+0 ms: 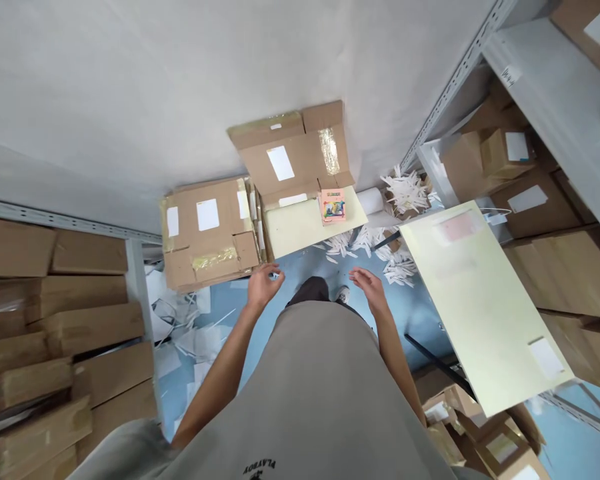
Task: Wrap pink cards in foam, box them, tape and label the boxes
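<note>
My left hand (265, 287) hangs in the air at the front edge of a stack of flattened cardboard boxes (183, 230). Its fingers are loosely curled, with nothing visible in them. To the right, my right hand (370, 287) is held over the floor, open, its fingers stretched inward and nothing in them. A small pink box (333, 206) with a colourful picture rests on a pale yellow table (295, 233) ahead of me. Behind it, an unfolded cardboard box (310, 160) leans against the wall.
A second pale table (485, 300) stands at the right, bearing paper slips. White paper strips (405, 193) are heaped near the wall and scattered on the blue floor. Shelves at both sides hold brown cartons (95, 327). White scraps (200, 347) lie at the left, and more boxes (500, 447) at lower right.
</note>
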{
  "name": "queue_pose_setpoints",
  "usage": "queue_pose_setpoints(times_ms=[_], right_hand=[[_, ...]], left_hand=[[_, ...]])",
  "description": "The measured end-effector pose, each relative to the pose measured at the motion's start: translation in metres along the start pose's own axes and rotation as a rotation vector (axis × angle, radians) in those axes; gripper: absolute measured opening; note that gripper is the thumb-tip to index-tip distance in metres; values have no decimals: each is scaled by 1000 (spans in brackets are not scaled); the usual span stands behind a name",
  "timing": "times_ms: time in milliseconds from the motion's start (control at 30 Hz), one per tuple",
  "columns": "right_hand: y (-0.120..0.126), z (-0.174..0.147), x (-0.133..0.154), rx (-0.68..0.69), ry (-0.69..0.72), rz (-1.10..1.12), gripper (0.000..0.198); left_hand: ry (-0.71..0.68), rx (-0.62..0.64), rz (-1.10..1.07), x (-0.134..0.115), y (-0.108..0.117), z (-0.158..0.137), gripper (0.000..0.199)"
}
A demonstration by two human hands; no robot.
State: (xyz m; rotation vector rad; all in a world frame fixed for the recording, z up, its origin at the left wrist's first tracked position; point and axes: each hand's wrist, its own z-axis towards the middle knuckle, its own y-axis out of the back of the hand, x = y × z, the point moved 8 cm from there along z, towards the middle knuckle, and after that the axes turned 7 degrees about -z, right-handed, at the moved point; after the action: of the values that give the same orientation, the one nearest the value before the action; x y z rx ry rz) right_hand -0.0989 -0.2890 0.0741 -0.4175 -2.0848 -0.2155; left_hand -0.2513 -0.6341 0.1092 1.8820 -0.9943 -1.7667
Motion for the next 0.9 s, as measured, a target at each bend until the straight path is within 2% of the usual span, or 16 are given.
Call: queue_pose_setpoints(times_ms=[100, 133, 167, 267, 367, 500, 633, 767, 900], right_hand=[[-34, -1, -3, 37, -1, -41, 65], [-49, 1, -3, 52, 7, -55, 63], [-65, 4, -2, 66, 17, -67, 61], [-123, 15, -2, 102, 38, -97, 58], [-190, 25, -8, 156, 37, -122, 55], [-272, 30, -19, 232, 17, -192, 42], [-329, 27, -27, 276, -11, -199, 32], [-358, 23, -29, 262, -37, -197, 30], [-372, 20, -26, 254, -82, -196, 27]], left_hand=[[26, -56, 166, 62, 37, 6, 16], [32, -57, 217, 83, 49, 9, 21], [36, -41, 266, 104, 59, 12, 34], [18, 93, 384, 159, 85, 21, 75], [-69, 214, 427, 196, 104, 31, 81], [-224, 343, 394, 217, 115, 46, 73], [-307, 435, 370, 222, 114, 56, 75], [-309, 467, 352, 221, 113, 61, 83], [-295, 498, 264, 215, 121, 67, 76]])
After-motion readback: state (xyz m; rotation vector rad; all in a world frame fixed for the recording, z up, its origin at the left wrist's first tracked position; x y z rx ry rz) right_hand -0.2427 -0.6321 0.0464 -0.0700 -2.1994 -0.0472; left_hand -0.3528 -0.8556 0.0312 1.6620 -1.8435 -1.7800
